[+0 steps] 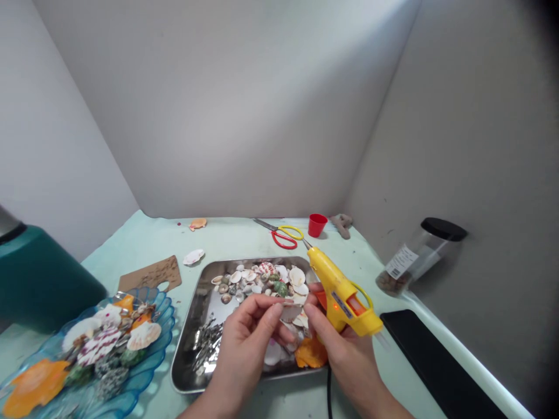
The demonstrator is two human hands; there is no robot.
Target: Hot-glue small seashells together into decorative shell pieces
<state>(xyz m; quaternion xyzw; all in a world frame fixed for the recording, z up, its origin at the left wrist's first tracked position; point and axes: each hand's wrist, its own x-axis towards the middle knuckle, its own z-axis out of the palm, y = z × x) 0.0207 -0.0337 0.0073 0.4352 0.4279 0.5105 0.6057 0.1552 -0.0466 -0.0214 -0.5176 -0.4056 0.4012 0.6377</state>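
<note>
No writing can be read. The brown card (pixel 151 273) bears dark marks, perhaps handwriting, too blurred to make out. The white label (pixel 402 261) on the jar (pixel 430 247) and the dark strip on the glue gun (pixel 343 294) are too small.

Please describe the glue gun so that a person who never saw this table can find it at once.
Find the steel tray in the middle. At its right edge, the right hand grips the glue gun, beside a shell pinched by the left hand. It alone is chunky and yellow with an orange trigger, unlike the thin scissors behind.
</note>
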